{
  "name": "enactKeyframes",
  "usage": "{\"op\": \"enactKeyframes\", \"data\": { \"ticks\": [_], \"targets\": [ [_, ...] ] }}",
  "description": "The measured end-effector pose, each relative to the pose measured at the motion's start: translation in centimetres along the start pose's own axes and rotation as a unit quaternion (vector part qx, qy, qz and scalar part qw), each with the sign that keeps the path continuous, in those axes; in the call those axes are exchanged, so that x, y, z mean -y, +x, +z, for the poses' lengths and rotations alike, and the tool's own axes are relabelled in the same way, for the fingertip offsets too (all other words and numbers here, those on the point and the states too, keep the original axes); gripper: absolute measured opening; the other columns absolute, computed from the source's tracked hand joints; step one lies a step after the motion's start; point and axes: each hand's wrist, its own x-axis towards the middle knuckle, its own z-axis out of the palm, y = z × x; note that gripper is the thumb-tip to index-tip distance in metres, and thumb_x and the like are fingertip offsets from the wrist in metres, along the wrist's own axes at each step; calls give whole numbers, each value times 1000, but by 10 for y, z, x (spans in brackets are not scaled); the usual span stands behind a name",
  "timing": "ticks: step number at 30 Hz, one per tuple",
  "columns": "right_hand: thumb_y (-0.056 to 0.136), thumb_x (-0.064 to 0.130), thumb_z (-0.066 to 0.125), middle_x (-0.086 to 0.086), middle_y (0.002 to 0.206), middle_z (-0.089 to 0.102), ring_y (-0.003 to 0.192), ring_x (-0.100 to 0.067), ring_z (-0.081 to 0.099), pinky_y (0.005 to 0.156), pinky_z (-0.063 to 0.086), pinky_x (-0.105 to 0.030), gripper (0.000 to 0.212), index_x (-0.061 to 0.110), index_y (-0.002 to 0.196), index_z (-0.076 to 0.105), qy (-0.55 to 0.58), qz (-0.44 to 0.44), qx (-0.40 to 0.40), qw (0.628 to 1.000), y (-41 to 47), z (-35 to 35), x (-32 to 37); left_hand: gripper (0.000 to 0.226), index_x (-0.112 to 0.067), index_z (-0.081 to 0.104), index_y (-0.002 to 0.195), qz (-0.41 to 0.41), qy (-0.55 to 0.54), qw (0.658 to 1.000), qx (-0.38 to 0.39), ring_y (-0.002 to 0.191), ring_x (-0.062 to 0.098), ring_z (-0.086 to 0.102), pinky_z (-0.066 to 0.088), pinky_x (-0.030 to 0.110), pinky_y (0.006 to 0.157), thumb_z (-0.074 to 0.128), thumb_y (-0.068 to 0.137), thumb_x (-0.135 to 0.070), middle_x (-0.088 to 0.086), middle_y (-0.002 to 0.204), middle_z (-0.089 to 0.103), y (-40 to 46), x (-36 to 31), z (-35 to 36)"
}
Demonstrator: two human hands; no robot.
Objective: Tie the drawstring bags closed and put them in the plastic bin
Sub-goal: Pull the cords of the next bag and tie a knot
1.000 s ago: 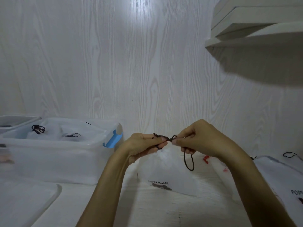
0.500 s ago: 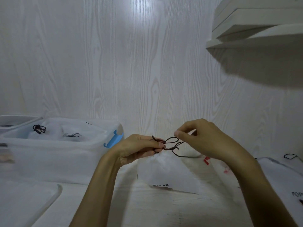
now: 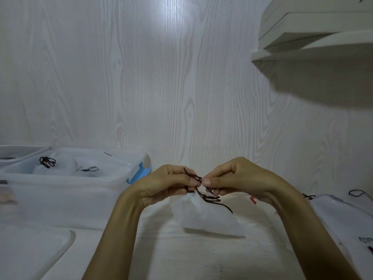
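Head view: drawstring (image 3: 203,196) knot hidden between pinching hands.

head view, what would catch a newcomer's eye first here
First, the two hands meeting at centre: the left hand and right hand both pinch a dark drawstring above a white bag that hangs from it over the table. Next, at the left, the clear plastic bin with a blue latch, already holding tied bags.

white table (image 3: 181,257) carries plastic bin (image 3: 60,201), lid (image 3: 30,249), bags (image 3: 347,219).
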Motion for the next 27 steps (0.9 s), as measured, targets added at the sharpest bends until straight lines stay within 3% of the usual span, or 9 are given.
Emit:
{"op": "enactKeyframes", "data": {
  "ticks": [5, 8, 11, 15, 19, 25, 27],
  "targets": [
    [67, 26, 72, 0, 73, 70, 64, -4, 64, 60, 50, -13, 30, 13, 94, 74, 67, 27, 72, 995, 3, 0, -4, 22, -21, 71, 53, 30, 6, 998, 59, 56, 3, 62, 49, 11, 55, 65, 67, -5, -5, 59, 66, -2, -1, 1],
    [79, 25, 65, 0, 78, 68, 68, -6, 63, 65, 50, -15, 23, 12, 97, 72, 51, 43, 141, 988, 0, -3, -4, 32, -21, 72, 56, 31, 27, 996, 73, 57, 4, 63, 49, 11, 55, 68, 74, 6, -2, 61, 67, -1, 1, 0],
    [88, 13, 61, 0, 80, 69, 70, -6, 64, 67, 51, -15, 14, 13, 95, 72, 36, 41, 165, 985, -2, -7, -4, 26, -21, 73, 58, 31, 35, 996, 77, 61, 4, 65, 51, 12, 59, 72, 70, 2, -2, 64, 69, 1, 2, 3],
    [84, 12, 67, 2, 73, 71, 65, -3, 65, 65, 51, -12, 10, 12, 91, 74, 16, 45, 124, 991, 0, -5, -5, 20, -21, 74, 59, 41, 27, 997, 65, 62, 5, 66, 52, 13, 61, 66, 66, -3, -2, 65, 69, 4, 4, 3],
    [80, 14, 70, 1, 67, 67, 58, -3, 60, 58, 49, -11, 14, 6, 91, 74, 64, 43, 69, 995, 6, -1, -8, 22, -20, 74, 60, 87, 16, 996, 22, 66, 7, 68, 54, 16, 67, 75, 67, 1, -1, 66, 70, 3, 2, 1],
    [80, 13, 69, -7, 74, 64, 63, -8, 58, 58, 49, -13, 20, -3, 91, 73, 94, 53, -20, 994, 13, 2, -9, 10, -8, 74, 78, 170, 143, 968, -114, 66, 12, 68, 51, 15, 64, 76, 72, -1, 15, 73, 73, 0, -7, 0],
    [81, 12, 68, -5, 72, 65, 63, -7, 58, 61, 50, -13, 16, -1, 88, 74, 74, 27, -44, 996, 14, 4, -10, 11, -9, 74, 79, 192, 168, 956, -148, 65, 11, 70, 50, 13, 64, 78, 72, -2, 11, 71, 74, 1, -8, 2]
  ]
}}
